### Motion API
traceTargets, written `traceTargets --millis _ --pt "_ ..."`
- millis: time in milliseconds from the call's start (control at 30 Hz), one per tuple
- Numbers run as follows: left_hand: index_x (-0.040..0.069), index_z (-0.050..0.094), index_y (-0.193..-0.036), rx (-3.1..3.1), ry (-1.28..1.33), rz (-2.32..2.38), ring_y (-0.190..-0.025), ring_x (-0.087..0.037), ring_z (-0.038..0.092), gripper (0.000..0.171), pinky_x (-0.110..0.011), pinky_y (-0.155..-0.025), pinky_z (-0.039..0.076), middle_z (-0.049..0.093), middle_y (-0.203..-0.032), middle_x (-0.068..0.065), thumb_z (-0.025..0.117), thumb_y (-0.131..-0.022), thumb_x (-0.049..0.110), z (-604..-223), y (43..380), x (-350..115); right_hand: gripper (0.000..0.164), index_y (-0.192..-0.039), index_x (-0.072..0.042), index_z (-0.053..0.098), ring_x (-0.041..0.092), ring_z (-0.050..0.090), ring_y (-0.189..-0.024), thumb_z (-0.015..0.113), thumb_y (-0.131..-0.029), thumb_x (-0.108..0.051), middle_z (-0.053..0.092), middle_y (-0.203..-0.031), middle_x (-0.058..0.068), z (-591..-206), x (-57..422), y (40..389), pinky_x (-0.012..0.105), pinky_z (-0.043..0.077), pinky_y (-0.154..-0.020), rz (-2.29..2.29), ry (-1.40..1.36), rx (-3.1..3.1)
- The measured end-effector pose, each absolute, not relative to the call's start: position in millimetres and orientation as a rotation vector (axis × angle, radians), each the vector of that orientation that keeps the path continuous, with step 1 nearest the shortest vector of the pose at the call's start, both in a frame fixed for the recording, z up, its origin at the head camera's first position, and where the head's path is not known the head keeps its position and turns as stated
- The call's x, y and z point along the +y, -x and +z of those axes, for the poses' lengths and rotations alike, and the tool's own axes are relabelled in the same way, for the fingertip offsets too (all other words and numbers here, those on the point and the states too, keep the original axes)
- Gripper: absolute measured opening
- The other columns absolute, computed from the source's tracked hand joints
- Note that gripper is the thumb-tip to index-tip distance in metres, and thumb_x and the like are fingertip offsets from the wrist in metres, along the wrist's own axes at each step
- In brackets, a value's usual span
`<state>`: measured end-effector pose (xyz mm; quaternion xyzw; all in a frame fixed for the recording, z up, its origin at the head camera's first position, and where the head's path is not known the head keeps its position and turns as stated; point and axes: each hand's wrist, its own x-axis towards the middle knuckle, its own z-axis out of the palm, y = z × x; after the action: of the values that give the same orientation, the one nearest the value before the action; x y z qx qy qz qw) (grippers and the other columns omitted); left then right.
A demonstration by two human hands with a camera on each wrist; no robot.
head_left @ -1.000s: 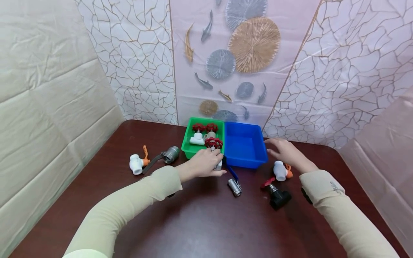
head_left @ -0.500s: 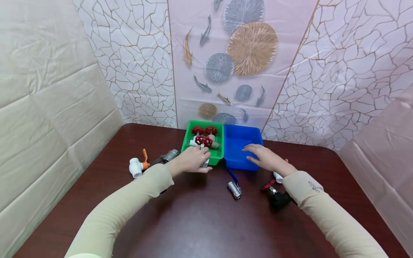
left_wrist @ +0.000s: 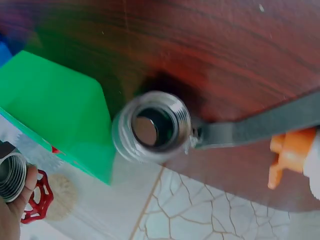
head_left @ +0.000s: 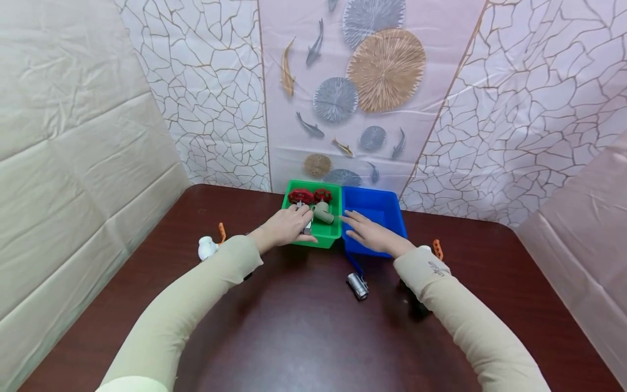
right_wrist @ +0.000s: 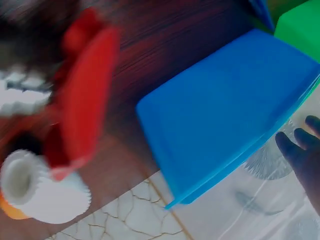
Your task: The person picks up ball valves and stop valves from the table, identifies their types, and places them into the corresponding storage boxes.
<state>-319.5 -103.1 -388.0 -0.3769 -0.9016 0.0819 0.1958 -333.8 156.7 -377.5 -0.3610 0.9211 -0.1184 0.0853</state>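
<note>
Reading the clock from the green box (head_left: 325,239) with twelve at the backdrop (head_left: 338,128), the left white valve (head_left: 206,248) sits between eight and nine on the surface (head_left: 294,337). The big valve (left_wrist: 176,115) stands just beside the box, so the left forearm is best carried high, clear of its lever (left_wrist: 265,125).

The left hand (head_left: 289,224) has its fingers curled round the steel valve (left_wrist: 18,181) at the box's nine o'clock side, with the red wheel (head_left: 300,195) toward eleven; whether the valve touches anything in there is unclear. The step looks like settling it in the box. Letting the metal body meet the floor before the fingers loosen should avoid a drop, and leaning the wheel toward eleven would leave room for the grey valve (head_left: 323,213) at three. What lies beneath the held wheel is hidden, so a slow descent seems wise.

At three, over the blue box (right_wrist: 220,115), the right hand (head_left: 369,231) holds nothing, fingers extended; it could brace a rim if the boxes shift. The small valve (head_left: 357,286) lies at five. The right sleeve (head_left: 455,299) passes over the black valve (head_left: 418,309) between four and five, and should lift before drawing back past the right white valve (right_wrist: 55,197).
</note>
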Motion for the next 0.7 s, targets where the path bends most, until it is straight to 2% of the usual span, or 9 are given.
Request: traceTargets --millis 133,233,467,700 --pt "0.004 0.054 -0.109 -2.505 1.086 0.287 -0.078 -0.023 0.054 0.060 -0.028 -0.062 0.052 0.054 -0.099 -0.009 0.053 -0.086 0.059 -384 325 -107 0.056 -0.150 -0.001 0.019 0.042 0.008 -0.144 0.039 -0.102 -0.022 0.011 -0.156 0.023 -377 145 336 0.055 0.016 -0.115 -0.335 1.011 2.700" --pt "0.005 0.053 -0.106 -2.523 1.099 0.317 -0.078 -0.022 0.053 0.057 -0.027 -0.060 0.051 0.053 -0.100 -0.008 0.051 -0.087 0.059 -381 328 -107 0.056 -0.150 -0.001 0.016 0.040 0.005 -0.145 0.038 -0.103 -0.021 0.008 -0.157 0.022 -378 140 338 0.053 0.015 -0.116 -0.313 0.971 2.691" --pt "0.006 0.051 -0.104 -2.608 1.091 0.274 -0.080 -0.024 0.052 0.049 -0.029 -0.063 0.051 0.051 -0.101 -0.009 0.057 -0.088 0.052 -377 334 -105 0.056 -0.150 0.000 0.015 0.036 0.010 -0.145 0.034 -0.104 -0.024 0.007 -0.157 0.020 -386 135 342 0.049 0.017 -0.116 -0.172 0.948 2.719" --pt "0.004 0.049 -0.109 -2.768 0.988 0.237 -0.089 -0.027 0.054 0.049 -0.033 -0.071 0.052 0.049 -0.106 -0.011 0.055 -0.090 0.049 -375 344 -102 0.057 -0.151 -0.003 0.010 0.034 0.006 -0.146 0.032 -0.104 -0.027 0.002 -0.158 0.017 -391 136 344 0.050 0.016 -0.116 -0.194 0.928 2.711"
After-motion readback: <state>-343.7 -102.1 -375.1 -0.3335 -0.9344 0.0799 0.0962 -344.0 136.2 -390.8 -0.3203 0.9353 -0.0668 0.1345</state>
